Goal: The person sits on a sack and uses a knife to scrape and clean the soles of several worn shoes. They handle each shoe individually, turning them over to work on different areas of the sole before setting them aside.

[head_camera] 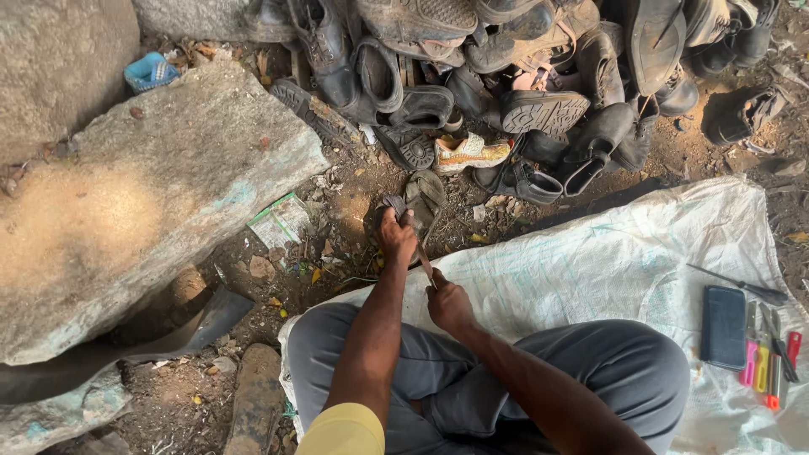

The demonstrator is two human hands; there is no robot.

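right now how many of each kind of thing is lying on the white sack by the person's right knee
Dark flat case: 1
Colour-handled tools, pink, yellow, red: 3
Long dark metal tool: 1
Total: 5
A few thin dark tools among the coloured handles are too tangled to count. They all lie on the white sack.

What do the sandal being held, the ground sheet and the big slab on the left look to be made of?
The sandal, gripped by the left hand, looks like worn leather or synthetic: dull, dusty grey-brown straps. The sheet looks like woven plastic sacking: white, creased, faintly glossy. The slab looks like rough stone: grey, grainy, chipped edges. The right hand holds a thin tool, material unclear.
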